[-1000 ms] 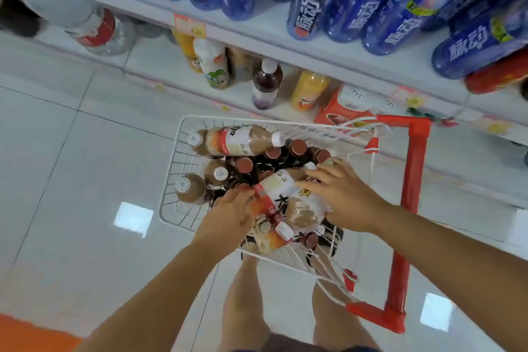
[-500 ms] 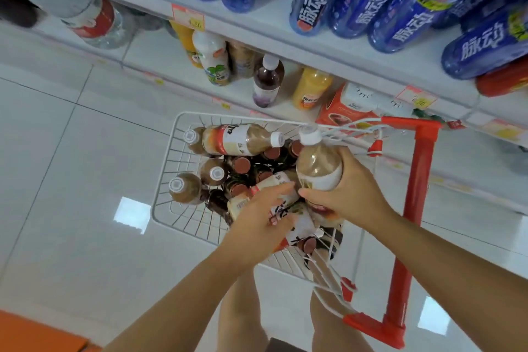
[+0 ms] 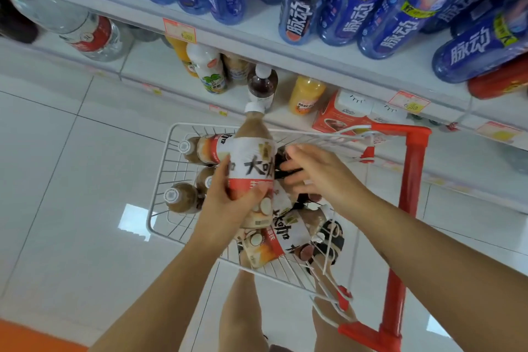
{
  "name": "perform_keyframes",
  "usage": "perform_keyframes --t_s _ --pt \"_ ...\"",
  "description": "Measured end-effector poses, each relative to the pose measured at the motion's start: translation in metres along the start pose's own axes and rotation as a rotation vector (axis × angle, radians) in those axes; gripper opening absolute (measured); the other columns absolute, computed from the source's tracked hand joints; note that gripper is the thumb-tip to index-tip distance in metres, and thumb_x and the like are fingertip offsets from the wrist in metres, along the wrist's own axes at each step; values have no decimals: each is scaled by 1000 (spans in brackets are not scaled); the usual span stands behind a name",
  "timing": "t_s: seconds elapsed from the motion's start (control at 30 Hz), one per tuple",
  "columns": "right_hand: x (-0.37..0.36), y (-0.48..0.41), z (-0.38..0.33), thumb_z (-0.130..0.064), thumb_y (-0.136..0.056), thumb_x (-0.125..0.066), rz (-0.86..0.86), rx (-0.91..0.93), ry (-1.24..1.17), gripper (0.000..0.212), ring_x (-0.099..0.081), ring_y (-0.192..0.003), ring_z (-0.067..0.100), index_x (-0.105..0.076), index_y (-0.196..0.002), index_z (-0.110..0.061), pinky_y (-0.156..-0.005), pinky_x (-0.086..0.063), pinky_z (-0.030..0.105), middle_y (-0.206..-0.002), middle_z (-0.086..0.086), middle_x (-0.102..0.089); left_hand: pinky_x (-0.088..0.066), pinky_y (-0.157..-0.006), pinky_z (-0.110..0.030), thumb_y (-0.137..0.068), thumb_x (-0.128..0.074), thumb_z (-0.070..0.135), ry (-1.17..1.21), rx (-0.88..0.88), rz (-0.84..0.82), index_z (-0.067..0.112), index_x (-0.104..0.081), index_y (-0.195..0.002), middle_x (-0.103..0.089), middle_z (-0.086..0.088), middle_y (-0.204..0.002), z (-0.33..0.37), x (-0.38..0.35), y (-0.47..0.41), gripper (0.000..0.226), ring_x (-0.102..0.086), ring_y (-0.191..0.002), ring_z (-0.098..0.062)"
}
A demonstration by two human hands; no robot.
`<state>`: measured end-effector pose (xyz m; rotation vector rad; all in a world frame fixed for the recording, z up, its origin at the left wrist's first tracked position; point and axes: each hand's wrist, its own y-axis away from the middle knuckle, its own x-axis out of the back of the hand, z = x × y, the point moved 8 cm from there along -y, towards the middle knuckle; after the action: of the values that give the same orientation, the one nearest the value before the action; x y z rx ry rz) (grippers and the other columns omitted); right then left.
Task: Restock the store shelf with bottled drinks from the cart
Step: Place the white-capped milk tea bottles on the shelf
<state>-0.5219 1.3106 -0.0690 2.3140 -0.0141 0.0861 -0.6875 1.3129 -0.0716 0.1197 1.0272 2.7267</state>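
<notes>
My left hand (image 3: 228, 203) grips a brown milk-tea bottle (image 3: 253, 163) with a white and red label and a white cap, held upright above the white wire cart (image 3: 160, 208). My right hand (image 3: 317, 177) hovers just right of that bottle with fingers spread and holds nothing. Several more bottles of the same kind lie in the cart, among them one (image 3: 183, 197) at the left and one (image 3: 274, 237) under my hands. Dark bottles with brown caps lie beneath them. The low shelf (image 3: 148, 62) beyond the cart carries a few drinks.
The cart has a red handle frame (image 3: 411, 180) on its right. Blue drink bottles (image 3: 303, 2) fill the upper shelf. On the low shelf stand a dark bottle (image 3: 261, 85), an orange juice bottle (image 3: 305, 94) and a red carton (image 3: 340, 114). White tiled floor lies left.
The bottle that my right hand lifted from the cart has passed to my left hand, which now holds it upright. My right hand has let go and spread its fingers.
</notes>
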Motion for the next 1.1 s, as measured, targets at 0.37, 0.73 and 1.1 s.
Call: perform_keyframes --t_s 0.37,0.73,1.1 --pt "-46 -103 41 -31 -86 -64 236 -193 -102 32 -60 -62 18 -40 -93 -12 -62 -55 27 -101 17 -59 -57 -73 -50 -59 -72 38 42 -7 207 29 -47 -127 -69 -3 -106 -21 93 -23 72 -70 -91 -24" --pt "4 54 -118 -23 -72 -74 505 512 404 21 -53 -62 -6 -58 -85 -20 -55 -37 10 -68 -18 -55 -58 -72 -30 -56 -73 46 -38 -159 162 42 -37 -129 -64 10 -110 76 63 59 82 -67 -87 -3" --pt "126 304 -294 -8 -78 -70 734 945 391 20 -44 -53 -4 -58 -87 -21 -55 -34 8 -60 -18 -48 -47 -73 -5 -76 -75 19 -31 -750 -63 45 -29 -131 -49 27 -120 284 -61 162 76 -55 -99 14"
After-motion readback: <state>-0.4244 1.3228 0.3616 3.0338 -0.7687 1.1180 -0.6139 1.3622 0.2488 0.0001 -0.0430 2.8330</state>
